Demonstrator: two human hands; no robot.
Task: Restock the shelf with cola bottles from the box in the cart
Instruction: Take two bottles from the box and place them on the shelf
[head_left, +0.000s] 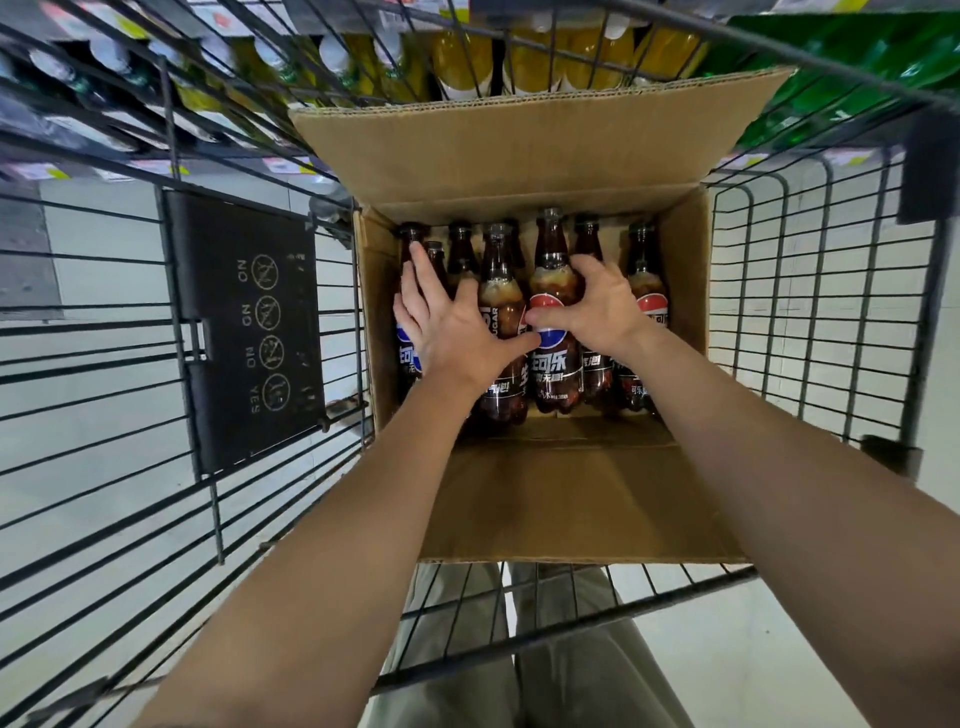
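**Both hands down in the box, on the cola**

Starting at the left: the wire cart (130, 364) wall, and hung on it a black plastic flap (244, 332) printed with round pictograms and the words NO and YES. Just beside it stands the open cardboard box (519, 156), far flap tipped up, near flap folded out towards the camera.

Into the box comes the left forearm, reaching in from the lower left, bare, running straight up to the wrist. The left hand (447, 322) lies palm down, fingers spread and extended over the bottles at the box's left end; the fingertips reach up by a bottle neck, the thumb points right along a label. It lies flat on the bottles, fingers apart, not wrapped round any one of them that I can see.

Centre of the box: the cola bottles (498, 322), dark, black-capped, with red-white-blue labels, lying packed side by side, necks pointing away from the camera. One bottle (553, 291) rides higher than the rest.

And that is where the right hand (597, 306) is. The right forearm angles in from the lower right, wrist bent inward, fingers curled over the raised bottle's shoulder, thumb laid across its label towards the left thumb. Clamped on that bottle, by the look of the grip. More bottles lie to the right of it against the box wall.

Beyond the cart, blurred, shelving (519, 57) with yellow drinks.
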